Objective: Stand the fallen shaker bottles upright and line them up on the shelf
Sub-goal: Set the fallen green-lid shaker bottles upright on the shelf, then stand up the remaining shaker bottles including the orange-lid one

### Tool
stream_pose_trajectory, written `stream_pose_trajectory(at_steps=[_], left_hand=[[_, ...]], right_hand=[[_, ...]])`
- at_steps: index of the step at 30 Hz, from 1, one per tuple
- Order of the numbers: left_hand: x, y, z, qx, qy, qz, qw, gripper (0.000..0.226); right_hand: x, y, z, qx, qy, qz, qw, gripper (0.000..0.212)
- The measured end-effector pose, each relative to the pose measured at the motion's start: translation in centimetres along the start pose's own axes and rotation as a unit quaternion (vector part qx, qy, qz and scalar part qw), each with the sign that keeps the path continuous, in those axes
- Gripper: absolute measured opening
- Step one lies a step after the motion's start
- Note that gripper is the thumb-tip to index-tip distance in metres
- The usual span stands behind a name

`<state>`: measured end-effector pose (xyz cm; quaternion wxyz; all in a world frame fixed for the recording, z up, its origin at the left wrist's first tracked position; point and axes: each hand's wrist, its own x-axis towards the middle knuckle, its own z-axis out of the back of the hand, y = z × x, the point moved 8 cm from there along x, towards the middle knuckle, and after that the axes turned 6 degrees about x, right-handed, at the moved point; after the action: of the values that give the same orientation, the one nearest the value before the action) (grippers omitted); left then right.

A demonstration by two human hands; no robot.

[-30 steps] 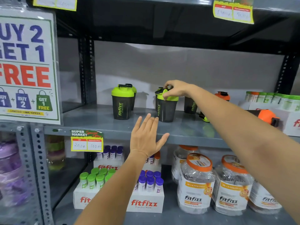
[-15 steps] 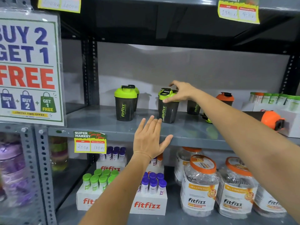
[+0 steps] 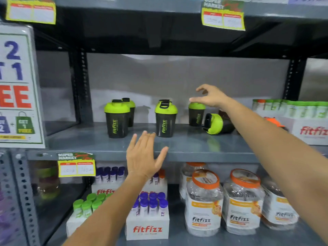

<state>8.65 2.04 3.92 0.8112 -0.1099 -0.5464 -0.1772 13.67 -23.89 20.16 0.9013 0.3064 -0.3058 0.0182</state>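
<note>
Grey metal shelf [image 3: 186,144], middle tier: dark translucent shaker bottles with lime-green lids, each printed "fitfizz" in green up the side. An upright pair is stocked at left, the front bottle [image 3: 117,118] partly covering the rear bottle [image 3: 130,110]; a third upright bottle [image 3: 166,118] is placed near the centre, flip cap and carry loop seen on its lid; a fourth upright bottle [image 3: 196,114] is set further back. Just right of it, a fallen bottle [image 3: 215,124] is laid on its side, lid turned toward the camera. The right hand [image 3: 210,96] is held above the fourth bottle's lid, grip loosely open, nothing grasped. The left hand [image 3: 142,155] is spread flat at the shelf's front edge, empty. A "SUPER MARKET" price tag [image 3: 76,164] is fixed to the shelf edge, its figures blurred. "fitfizz" is read on the tube cartons [image 3: 147,228] and orange-lidded jars [image 3: 204,205] below.
</note>
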Motion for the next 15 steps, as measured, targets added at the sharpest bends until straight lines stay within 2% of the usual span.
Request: stream_pose_trajectory(at_steps=[2,4,6,9,12,15], left_hand=[[0.3,-1.5,0.1,-0.013,0.009,-0.001,1.000,0.062],[0.5,-5.0,-0.1,-0.032,0.023,-0.043,0.998,0.064],[1.1,-9.4,-0.2,-0.054,0.033,-0.074,0.995,0.066],[2.4,-14.4,-0.5,-0.073,0.037,-0.079,0.993,0.067],[2.5,-16.3,-1.5,-0.045,0.056,-0.091,0.993,0.068],[2.1,-16.3,-2.2,-0.011,0.058,-0.088,0.994,0.068]], right_hand=[[-0.7,-2.8,2.9,-0.055,-0.050,-0.017,0.997,0.052],[-1.4,-5.2,4.4,-0.104,-0.050,-0.022,0.993,0.051],[-2.1,-6.9,5.0,-0.158,-0.031,-0.020,0.987,0.047],[-2.6,-8.6,5.1,-0.240,0.012,0.004,0.971,0.045],[-2.5,-10.4,5.1,-0.264,0.052,0.020,0.963,0.050],[-2.2,-12.1,4.1,-0.273,0.106,0.023,0.956,0.065]])
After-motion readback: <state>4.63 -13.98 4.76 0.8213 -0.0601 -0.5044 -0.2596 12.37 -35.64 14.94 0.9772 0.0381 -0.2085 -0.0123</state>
